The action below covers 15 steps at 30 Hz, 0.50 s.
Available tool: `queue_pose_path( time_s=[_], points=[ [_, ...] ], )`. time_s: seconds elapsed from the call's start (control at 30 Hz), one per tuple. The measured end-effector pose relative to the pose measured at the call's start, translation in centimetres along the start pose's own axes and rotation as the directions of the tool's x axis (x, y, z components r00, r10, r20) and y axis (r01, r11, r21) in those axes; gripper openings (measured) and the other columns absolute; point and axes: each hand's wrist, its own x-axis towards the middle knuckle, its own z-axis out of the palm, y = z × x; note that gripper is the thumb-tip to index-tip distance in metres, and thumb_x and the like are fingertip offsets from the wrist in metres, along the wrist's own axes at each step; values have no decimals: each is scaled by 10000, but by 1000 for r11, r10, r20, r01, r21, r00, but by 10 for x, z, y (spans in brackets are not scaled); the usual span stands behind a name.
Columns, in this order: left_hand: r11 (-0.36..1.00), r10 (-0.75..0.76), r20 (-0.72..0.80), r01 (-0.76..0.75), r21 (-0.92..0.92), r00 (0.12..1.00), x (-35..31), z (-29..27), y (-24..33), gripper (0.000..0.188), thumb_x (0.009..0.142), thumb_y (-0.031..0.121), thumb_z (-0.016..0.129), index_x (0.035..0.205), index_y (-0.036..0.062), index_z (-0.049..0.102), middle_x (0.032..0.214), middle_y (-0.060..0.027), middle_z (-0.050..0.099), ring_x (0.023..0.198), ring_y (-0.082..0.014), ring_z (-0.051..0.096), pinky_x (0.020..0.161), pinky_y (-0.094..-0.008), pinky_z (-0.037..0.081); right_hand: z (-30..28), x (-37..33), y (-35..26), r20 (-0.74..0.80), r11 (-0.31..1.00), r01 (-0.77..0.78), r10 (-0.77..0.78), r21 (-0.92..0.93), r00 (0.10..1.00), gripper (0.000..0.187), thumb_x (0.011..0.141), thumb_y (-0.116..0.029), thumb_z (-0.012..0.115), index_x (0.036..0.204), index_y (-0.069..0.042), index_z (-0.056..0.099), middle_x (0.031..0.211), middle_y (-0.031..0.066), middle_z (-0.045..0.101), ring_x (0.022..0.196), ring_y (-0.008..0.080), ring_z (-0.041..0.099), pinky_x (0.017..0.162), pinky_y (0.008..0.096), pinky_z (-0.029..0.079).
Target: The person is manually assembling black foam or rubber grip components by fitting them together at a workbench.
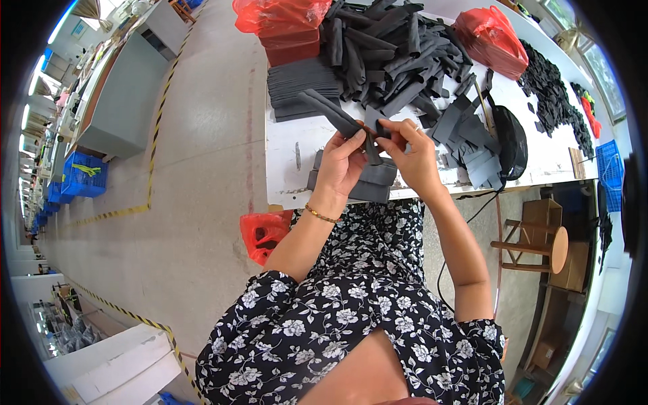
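Note:
Over the table's near edge, both hands are raised and close together. My left hand is closed on a long dark grey fabric strip, which points up and away to the left. My right hand pinches a dark piece at the strip's other end, and the fingers hide how the two parts join. Beneath the hands lies a small stack of dark grey pieces. Beyond my left hand is a neat stack of flat grey strips. A large loose heap of dark strips rises behind it.
On the white table are red plastic bags, scattered flat grey pieces, a black rounded object and many small black pieces. A wooden stool stands at right. Another red bag sits low, left of my legs.

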Motion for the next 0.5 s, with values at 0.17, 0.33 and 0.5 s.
queue_pose_path(
  time_s=[0.17, 0.33, 0.5],
  points=[
    [974, 137, 7, -136, 179, 991, -8, 23, 2, 157, 903, 27, 616, 1057, 48, 635, 1125, -116, 653, 973, -188, 641, 823, -317, 545, 2, -1, 17, -49, 983, 140, -146, -119, 988, 307, 741, 10, 735, 1039, -51, 692, 900, 64, 577, 817, 190, 579, 689, 298, 487],
    [946, 185, 39, -189, 262, 982, -5, 17, 5, 156, 911, -12, 588, 1061, 4, 628, 1285, -148, 579, 1029, -194, 629, 845, -334, 568, 1, 3, 6, -70, 882, 276, -325, -381, 943, 326, 715, -1, 729, 1026, -83, 676, 1109, 129, 597, 990, 318, 572, 846, 398, 479],
    [990, 134, -114, -127, 68, 984, 8, 3, 17, 116, 935, 16, 564, 1046, 2, 594, 1169, -219, 623, 983, -266, 664, 837, -381, 588, -4, 3, 10, -9, 928, 243, -256, -283, 967, 317, 728, -40, 746, 1022, -55, 630, 1103, 143, 597, 997, 350, 568, 833, 408, 479]
  ],
)
